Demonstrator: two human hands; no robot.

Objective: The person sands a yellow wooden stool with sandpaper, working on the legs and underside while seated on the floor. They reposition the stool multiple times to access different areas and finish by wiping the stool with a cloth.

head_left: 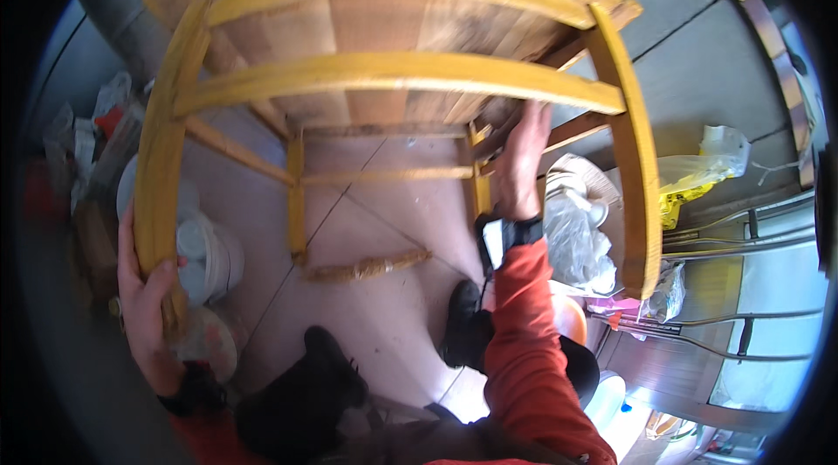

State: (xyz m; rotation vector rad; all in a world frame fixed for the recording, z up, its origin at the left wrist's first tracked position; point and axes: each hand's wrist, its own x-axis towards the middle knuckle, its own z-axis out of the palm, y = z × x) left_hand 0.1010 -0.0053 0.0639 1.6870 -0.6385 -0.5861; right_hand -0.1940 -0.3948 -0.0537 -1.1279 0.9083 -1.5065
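A small yellow wooden table [393, 72] is tilted up before me, showing the bare planks of its underside and its rails. Around the lower part of its near left leg, my left hand [147, 303] is closed, thumb on the face turned to me. My right hand [524, 159] reaches up inside the frame beside the right side rail. Its fingers pass behind the near crossbar toward the underside, so their tips are hidden. A narrow brown strip [368, 268] lies on the tiled floor below, between the far legs and my shoes.
White buckets [218, 260] stand by the left leg, with bags and boxes beyond. On the right are a box [587, 181] holding clear plastic, a yellow and clear bag [698, 175], and metal crutches [729, 238]. My shoes [327, 369] are close under the table.
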